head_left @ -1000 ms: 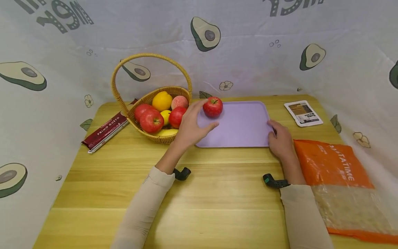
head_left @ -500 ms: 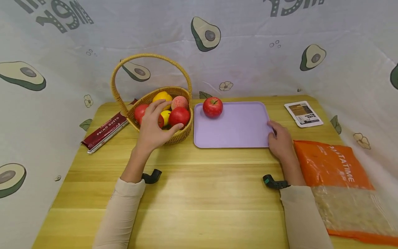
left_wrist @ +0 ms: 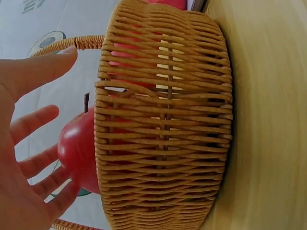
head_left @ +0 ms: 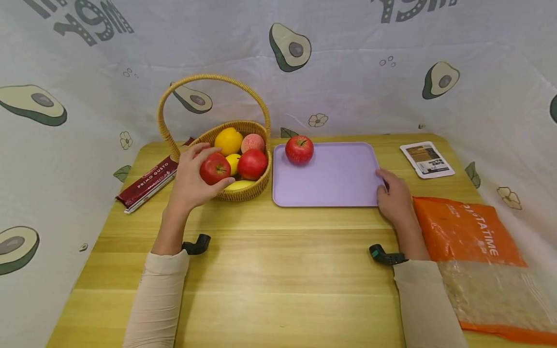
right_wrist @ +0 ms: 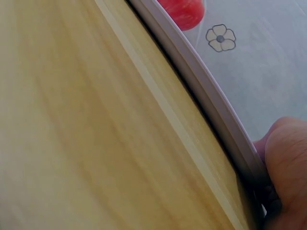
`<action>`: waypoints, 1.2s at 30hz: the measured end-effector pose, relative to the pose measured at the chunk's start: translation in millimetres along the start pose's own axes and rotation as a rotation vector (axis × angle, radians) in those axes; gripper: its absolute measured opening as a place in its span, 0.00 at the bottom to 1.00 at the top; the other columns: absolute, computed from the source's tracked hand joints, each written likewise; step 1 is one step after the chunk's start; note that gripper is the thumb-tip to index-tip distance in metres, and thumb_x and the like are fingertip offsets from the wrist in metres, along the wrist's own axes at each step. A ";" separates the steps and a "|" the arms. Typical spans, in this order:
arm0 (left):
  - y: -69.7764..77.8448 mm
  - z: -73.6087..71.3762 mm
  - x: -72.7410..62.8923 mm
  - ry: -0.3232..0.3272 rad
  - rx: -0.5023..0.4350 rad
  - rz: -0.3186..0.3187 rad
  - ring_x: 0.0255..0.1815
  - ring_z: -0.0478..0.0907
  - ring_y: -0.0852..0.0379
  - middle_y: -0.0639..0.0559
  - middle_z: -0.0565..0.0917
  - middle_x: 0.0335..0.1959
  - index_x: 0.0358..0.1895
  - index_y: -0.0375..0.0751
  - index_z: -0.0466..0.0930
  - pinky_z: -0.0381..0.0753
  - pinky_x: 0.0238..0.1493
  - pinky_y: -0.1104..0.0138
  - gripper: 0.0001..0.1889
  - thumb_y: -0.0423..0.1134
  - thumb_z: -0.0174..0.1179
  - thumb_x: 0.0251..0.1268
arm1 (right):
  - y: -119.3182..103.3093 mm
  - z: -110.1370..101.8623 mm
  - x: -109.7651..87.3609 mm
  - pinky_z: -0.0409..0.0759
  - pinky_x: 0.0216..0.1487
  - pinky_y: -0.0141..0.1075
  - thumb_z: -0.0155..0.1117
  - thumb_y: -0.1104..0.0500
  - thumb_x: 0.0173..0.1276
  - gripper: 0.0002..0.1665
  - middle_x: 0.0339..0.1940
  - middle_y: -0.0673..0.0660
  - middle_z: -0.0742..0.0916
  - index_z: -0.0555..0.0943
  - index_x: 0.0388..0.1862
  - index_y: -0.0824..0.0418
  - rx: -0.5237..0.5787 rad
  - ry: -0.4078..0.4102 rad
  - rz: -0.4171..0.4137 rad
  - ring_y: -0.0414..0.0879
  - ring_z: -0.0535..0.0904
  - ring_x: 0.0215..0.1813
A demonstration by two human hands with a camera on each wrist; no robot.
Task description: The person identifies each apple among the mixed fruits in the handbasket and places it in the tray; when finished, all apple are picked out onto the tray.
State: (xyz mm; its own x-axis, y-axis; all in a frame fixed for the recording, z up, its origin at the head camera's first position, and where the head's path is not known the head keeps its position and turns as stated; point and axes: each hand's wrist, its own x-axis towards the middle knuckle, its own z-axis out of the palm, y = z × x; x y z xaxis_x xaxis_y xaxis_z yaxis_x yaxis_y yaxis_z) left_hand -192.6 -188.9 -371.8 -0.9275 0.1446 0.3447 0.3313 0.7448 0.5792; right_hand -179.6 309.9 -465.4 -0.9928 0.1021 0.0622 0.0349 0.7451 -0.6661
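Note:
A wicker basket (head_left: 243,194) holds several fruits: red apples, a yellow fruit (head_left: 228,141), a pink peach-like fruit (head_left: 252,143), a smaller lemon-yellow fruit and a banana-like yellow one. Over its left side, my left hand (head_left: 189,180) is spread around a red apple (head_left: 215,169). The left wrist view shows the thumb apart from that apple (left_wrist: 80,152), with fingertips close behind it. On the lilac tray (head_left: 330,179) sits another red apple (head_left: 299,150) at the back left corner. My right hand (head_left: 394,197) grips the tray's right edge, thumb at the rim.
A dark red spaghetti packet (head_left: 150,181) lies left of the basket, partly behind it. Toward the back right is a small white packet (head_left: 427,159) with a printed label. An orange and clear pasta bag (head_left: 483,256) lies by the right forearm. The basket's tall handle (head_left: 213,76) arches above the fruit.
My left hand has moved left from beside the apple on the tray to an apple at the basket's left side. The right hand has stayed at the tray's edge.

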 end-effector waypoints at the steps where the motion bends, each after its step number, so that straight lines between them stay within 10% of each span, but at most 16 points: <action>1: -1.1 -0.7 -0.2 -0.007 0.001 -0.006 0.77 0.59 0.39 0.43 0.70 0.74 0.64 0.53 0.81 0.73 0.64 0.33 0.37 0.55 0.80 0.47 | -0.1 0.1 -0.1 0.56 0.80 0.62 0.40 0.61 0.81 0.30 0.79 0.69 0.68 0.65 0.79 0.67 0.000 -0.003 0.002 0.70 0.59 0.80; 26: -12.3 3.4 1.2 -0.106 0.023 -0.090 0.73 0.62 0.33 0.44 0.67 0.75 0.68 0.55 0.78 0.74 0.63 0.33 0.37 0.52 0.79 0.50 | -3.2 -0.4 -1.5 0.54 0.81 0.62 0.39 0.61 0.80 0.31 0.80 0.69 0.67 0.64 0.79 0.67 0.006 -0.006 0.012 0.69 0.58 0.81; 36: -11.1 12.9 1.7 -0.047 0.020 -0.112 0.69 0.64 0.35 0.42 0.70 0.72 0.67 0.53 0.77 0.76 0.61 0.35 0.39 0.49 0.81 0.47 | -3.5 -2.5 -2.5 0.55 0.80 0.63 0.40 0.62 0.80 0.31 0.80 0.69 0.67 0.64 0.79 0.67 0.008 -0.010 0.013 0.70 0.58 0.81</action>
State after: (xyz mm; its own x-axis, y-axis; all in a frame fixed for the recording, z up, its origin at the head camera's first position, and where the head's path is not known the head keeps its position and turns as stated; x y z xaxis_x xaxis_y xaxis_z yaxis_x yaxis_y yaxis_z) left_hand -200.0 -188.5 -387.2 -0.9659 0.0895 0.2432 0.2218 0.7706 0.5975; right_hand -177.0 308.7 -461.3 -0.9934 0.1050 0.0465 0.0466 0.7386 -0.6725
